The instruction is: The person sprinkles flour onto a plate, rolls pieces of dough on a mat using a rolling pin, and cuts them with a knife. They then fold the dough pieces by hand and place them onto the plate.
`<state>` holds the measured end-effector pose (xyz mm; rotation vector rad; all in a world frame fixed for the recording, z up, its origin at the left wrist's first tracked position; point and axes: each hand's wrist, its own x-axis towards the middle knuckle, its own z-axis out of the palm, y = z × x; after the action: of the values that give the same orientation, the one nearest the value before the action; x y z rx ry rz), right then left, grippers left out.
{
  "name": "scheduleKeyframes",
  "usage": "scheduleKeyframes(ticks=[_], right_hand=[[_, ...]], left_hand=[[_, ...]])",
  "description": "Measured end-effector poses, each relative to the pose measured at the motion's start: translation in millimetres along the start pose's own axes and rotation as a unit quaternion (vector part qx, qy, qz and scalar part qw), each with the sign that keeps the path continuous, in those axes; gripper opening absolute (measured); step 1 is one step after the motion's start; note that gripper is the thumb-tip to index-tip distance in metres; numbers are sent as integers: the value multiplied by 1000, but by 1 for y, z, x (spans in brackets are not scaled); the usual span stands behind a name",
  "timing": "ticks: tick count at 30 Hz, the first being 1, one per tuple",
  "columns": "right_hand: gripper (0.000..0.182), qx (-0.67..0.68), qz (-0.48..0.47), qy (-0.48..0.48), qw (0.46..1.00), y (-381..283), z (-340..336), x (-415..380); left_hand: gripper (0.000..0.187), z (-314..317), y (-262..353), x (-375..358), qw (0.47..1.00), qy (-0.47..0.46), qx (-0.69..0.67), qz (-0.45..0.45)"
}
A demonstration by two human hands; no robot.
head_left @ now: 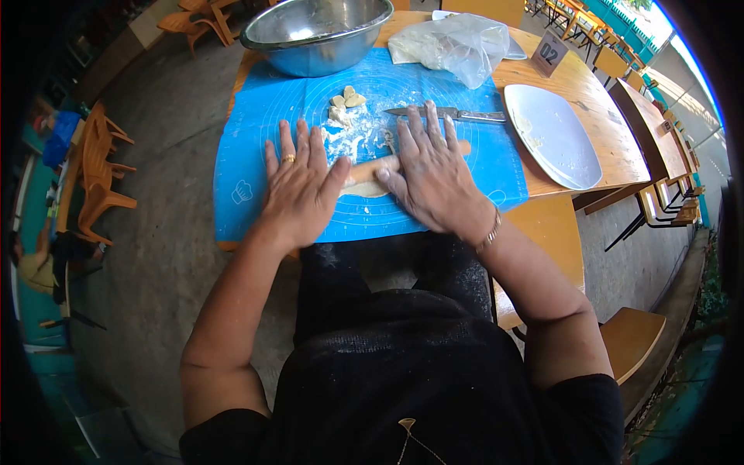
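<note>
A wooden rolling pin [373,170] lies across the blue mat [256,159], over a flat piece of dough [369,189] that shows just below it. My left hand [301,186] rests palm down on the pin's left end, fingers spread. Flour whitens my right hand [434,172], which lies flat with spread fingers over the pin's right part. Several small dough pieces [349,98] sit beyond the pin, beside scattered flour. Behind my right fingertips is a knife [473,116], its blade pointing left.
A steel bowl [318,35] stands at the mat's back left edge. A plastic bag [457,45] lies at the back, near a number stand [549,53]. On the right is a white plate [552,136] on the wooden table [612,147].
</note>
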<state>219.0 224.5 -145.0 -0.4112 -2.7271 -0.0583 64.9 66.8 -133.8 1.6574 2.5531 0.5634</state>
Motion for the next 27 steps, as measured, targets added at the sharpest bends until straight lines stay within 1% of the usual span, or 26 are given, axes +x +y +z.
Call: scheduleKeyframes(ticks=[1, 2, 3, 4, 5, 8, 9, 10, 12, 13, 15, 17, 18, 19, 21, 23, 25, 27], right_hand=[[78, 0, -2, 3, 1000, 2, 5, 12], [78, -2, 18, -8, 1000, 2, 10, 23], [78, -4, 38, -19, 999, 4, 14, 29], [78, -10, 40, -23, 999, 5, 16, 31], [78, -9, 40, -23, 999, 4, 15, 29], [78, 8, 30, -2, 1000, -1, 9, 7], [78, 7, 10, 3, 1000, -3, 3, -7], [78, 6, -10, 9, 1000, -6, -3, -18], [77, 5, -23, 7, 1000, -10, -13, -36], [77, 5, -34, 5, 999, -11, -17, -40], [75, 12, -26, -1, 1000, -9, -16, -34], [73, 16, -17, -6, 1000, -2, -7, -12], [72, 21, 7, -27, 999, -1, -2, 1], [72, 21, 6, -24, 999, 2, 3, 12], [72, -3, 16, -11, 1000, 5, 12, 24], [72, -3, 17, -7, 1000, 5, 14, 20], [70, 17, -6, 20, 1000, 1, 6, 2], [68, 11, -20, 11, 1000, -8, -8, -20]], left_hand=[[94, 0, -3, 8, 999, -2, 10, -48], [94, 1, -5, 13, 999, -1, 13, -49], [95, 1, -8, 18, 998, -3, 7, -68], [95, 2, -9, 20, 996, -6, 0, -87], [95, 1, -8, 17, 996, -6, 0, -88], [95, -6, 1, -2, 1000, -16, 1, -27], [95, -7, 4, -12, 1000, -21, -9, -6], [95, -4, 5, -24, 1000, -22, -10, -7], [95, 0, 5, -38, 997, -5, 17, 78], [95, 0, 3, -36, 997, -6, 15, 80], [96, 1, 2, -28, 996, 2, 59, 63], [97, 1, -2, -5, 999, 8, 38, 10], [97, 1, -4, 6, 999, 5, 41, -19], [97, 1, -6, 14, 999, 7, 43, -19], [95, 0, -8, 21, 997, -14, 42, -59], [94, -2, -7, 13, 998, -21, 25, -45], [93, -8, -4, 0, 999, -30, 6, -30], [92, -14, 0, -19, 997, -76, -8, 23]])
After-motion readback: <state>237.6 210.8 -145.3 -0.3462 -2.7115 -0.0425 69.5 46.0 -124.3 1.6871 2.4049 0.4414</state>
